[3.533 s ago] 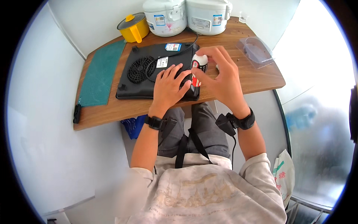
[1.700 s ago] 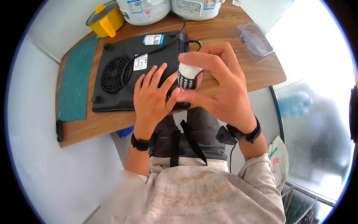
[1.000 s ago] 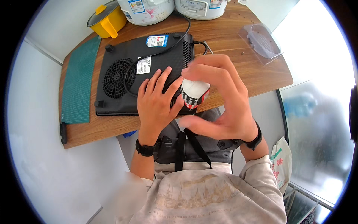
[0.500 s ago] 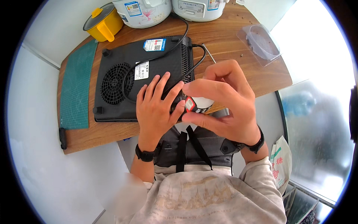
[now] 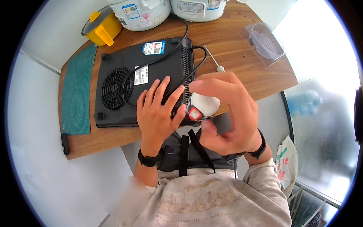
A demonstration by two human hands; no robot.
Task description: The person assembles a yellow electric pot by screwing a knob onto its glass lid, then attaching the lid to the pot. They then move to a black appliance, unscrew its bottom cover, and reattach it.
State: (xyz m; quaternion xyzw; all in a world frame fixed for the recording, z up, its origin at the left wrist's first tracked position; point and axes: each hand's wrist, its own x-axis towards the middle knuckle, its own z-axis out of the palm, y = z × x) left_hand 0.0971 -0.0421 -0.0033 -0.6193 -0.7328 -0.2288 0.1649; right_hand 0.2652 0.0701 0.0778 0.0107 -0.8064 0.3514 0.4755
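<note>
An upturned black induction cooker [image 5: 109, 117] lies on the wooden table, its round fan grille and feet facing up. My left hand [image 5: 155, 108] rests on its underside, fingers spread, near the front right corner. Beside that corner, by the table's front edge, is a round thing with a white top [image 5: 206, 104], a red-framed patch and a dark side; its kind I cannot make out. My right hand [image 5: 234, 111] curves around it, thumb and index finger wide apart. Behind the right hand lies a screwdriver [image 5: 212, 56], its handle partly hidden.
A black power cord [image 5: 179, 47] loops over the cooker. The green cutting mat [image 5: 77, 90] lies at the left, with a yellow lidded pot [image 5: 102, 32] behind it. Two white rice cookers [image 5: 145, 20] stand at the back. At the far right is a clear plastic tray [image 5: 264, 41].
My right thumb has pulled away to the right and down, widening the gap to the index finger and uncovering more of the white-topped thing. The screwdriver's handle end now shows. My left hand stays put.
</note>
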